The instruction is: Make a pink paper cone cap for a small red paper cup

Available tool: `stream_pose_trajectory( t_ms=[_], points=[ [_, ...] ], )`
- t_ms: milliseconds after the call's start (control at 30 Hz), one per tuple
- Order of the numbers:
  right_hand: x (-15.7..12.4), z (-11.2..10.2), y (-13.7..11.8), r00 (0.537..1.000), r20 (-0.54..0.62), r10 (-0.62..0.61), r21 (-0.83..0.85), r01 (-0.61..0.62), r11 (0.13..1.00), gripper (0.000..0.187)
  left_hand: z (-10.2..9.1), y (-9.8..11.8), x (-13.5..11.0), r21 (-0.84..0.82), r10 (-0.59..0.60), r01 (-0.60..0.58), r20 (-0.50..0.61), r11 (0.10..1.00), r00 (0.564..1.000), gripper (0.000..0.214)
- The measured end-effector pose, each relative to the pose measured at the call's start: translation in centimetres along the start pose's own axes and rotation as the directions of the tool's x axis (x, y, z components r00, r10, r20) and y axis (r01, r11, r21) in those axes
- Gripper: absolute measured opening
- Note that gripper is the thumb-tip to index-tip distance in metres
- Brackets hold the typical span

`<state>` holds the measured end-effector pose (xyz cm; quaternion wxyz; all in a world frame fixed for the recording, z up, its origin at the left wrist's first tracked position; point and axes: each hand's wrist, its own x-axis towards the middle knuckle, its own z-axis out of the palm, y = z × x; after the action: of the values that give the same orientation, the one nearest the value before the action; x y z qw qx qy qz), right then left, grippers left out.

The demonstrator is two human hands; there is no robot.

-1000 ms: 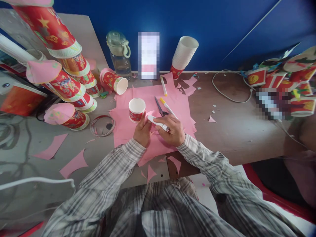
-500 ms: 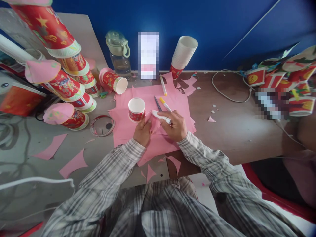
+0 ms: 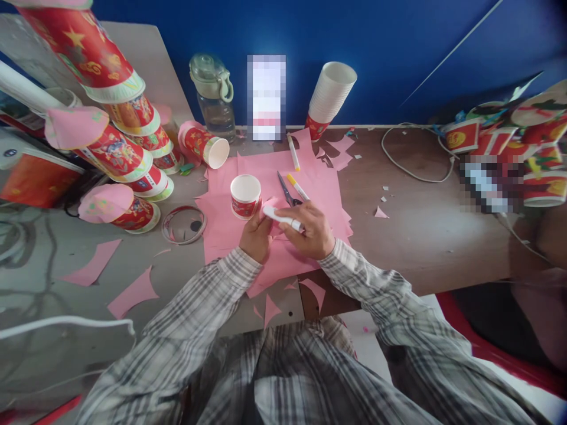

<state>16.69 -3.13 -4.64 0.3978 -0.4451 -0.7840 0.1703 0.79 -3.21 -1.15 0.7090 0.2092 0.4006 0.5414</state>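
Observation:
My left hand [image 3: 256,237] is closed on a piece of pink paper [image 3: 269,206], gripping it between thumb and fingers. In my right hand [image 3: 313,231] is a white pen-shaped tube [image 3: 283,218]; its rounded end lies against the pink paper by my left thumb. Much of the held paper is hidden by the hands. Just beyond my left hand, a red paper cup [image 3: 245,198] with a white inside stands upright on the pink paper sheets [image 3: 283,260]. Dark-bladed scissors [image 3: 284,188] and a yellow-and-white marker [image 3: 297,187] lie beyond my right hand.
Another marker [image 3: 293,152] lies farther back. Stacked cups [image 3: 331,97], a phone [image 3: 266,97] and a water bottle [image 3: 212,97] stand along the blue wall. Decorated cups [image 3: 119,144] and a tape roll [image 3: 183,225] are at left. Cup crafts [image 3: 500,141] and a cable [image 3: 411,174] sit at right.
My right hand has shifted the white tube slightly left, so its end is now over the paper near my left thumb. My left hand stays almost in place.

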Motion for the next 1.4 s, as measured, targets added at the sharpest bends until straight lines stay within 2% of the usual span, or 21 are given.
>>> stream_pose_trajectory(
  t_ms=[67, 233, 367, 467, 567, 667, 800, 867, 967, 1067, 1200, 1267, 1333, 1400],
  points=[
    [0.1, -0.1, 0.0, 0.998, -0.034, 0.043, -0.019, -0.044, 0.999, 0.026, 0.0, 0.1, 0.0, 0.004, 0.033, -0.033, 0.028, 0.999, 0.999, 0.035],
    [0.2, -0.1, 0.0, 0.999, -0.034, -0.029, 0.005, 0.030, 1.000, 0.025, 0.2, 0.3, -0.2, 0.018, 0.045, -0.046, 0.062, 0.999, 0.997, 0.036],
    [0.1, -0.4, 0.2, 0.989, -0.105, 0.104, 0.031, -0.101, 0.994, 0.028, 0.4, 0.4, -0.2, -0.054, -0.013, 0.013, -0.004, 0.998, 1.000, 0.039],
    [-0.2, -0.8, 0.6, 0.942, -0.238, 0.238, 0.146, -0.207, 0.967, 0.036, 0.5, 0.5, -0.3, -0.083, -0.008, 0.007, -0.005, 0.997, 1.000, 0.045],
    [-0.4, -0.3, 1.1, 0.889, -0.337, 0.310, 0.278, -0.220, 0.935, 0.052, 0.5, 0.5, -0.3, -0.074, 0.007, -0.007, -0.005, 0.997, 1.000, 0.043],
    [-0.6, 0.9, 1.2, 0.897, -0.272, 0.349, 0.380, -0.233, 0.895, 0.070, 0.6, 0.4, -0.4, -0.068, 0.010, -0.015, -0.077, 0.998, 0.997, 0.037],
    [-0.8, 2.2, 0.9, 0.891, -0.206, 0.405, 0.347, -0.320, 0.882, 0.066, 0.6, 0.3, -0.4, -0.107, -0.014, 0.003, -0.104, 0.994, 0.994, 0.033],
    [-0.7, 2.0, 0.8, 0.879, -0.226, 0.421, 0.330, -0.337, 0.882, 0.061, 0.6, 0.3, -0.5, -0.107, -0.013, 0.006, -0.063, 0.994, 0.998, 0.035],
    [-0.3, 1.1, 1.0, 0.874, -0.226, 0.431, 0.323, -0.350, 0.879, 0.058, 0.3, 0.5, -0.7, -0.043, -0.002, 0.005, 0.059, 0.999, 0.998, 0.047],
    [0.2, 0.2, 1.3, 0.901, -0.157, 0.404, 0.307, -0.345, 0.887, 0.058, 0.0, 0.7, -0.8, 0.090, 0.055, -0.067, 0.127, 0.994, 0.990, 0.053],
    [0.3, -0.3, 1.0, 0.954, -0.087, 0.289, 0.258, -0.258, 0.931, 0.056, -0.3, 0.5, -0.5, 0.291, 0.145, -0.192, 0.176, 0.937, 0.974, 0.038],
    [0.1, -0.5, 0.6, 0.964, -0.153, 0.216, 0.182, -0.187, 0.965, 0.050, -0.3, 0.3, -0.3, 0.300, 0.175, -0.223, 0.181, 0.927, 0.968, 0.033],
    [-0.3, -0.8, 0.3, 0.960, -0.246, 0.133, 0.081, -0.116, 0.990, 0.041, -0.5, 0.0, -0.1, 0.284, 0.193, -0.225, 0.136, 0.932, 0.972, 0.033],
    [-0.7, -0.9, 0.3, 0.960, -0.277, 0.026, -0.001, -0.027, 1.000, 0.033, -0.6, -0.1, 0.1, 0.266, 0.198, -0.216, 0.091, 0.939, 0.976, 0.033]
  ],
)
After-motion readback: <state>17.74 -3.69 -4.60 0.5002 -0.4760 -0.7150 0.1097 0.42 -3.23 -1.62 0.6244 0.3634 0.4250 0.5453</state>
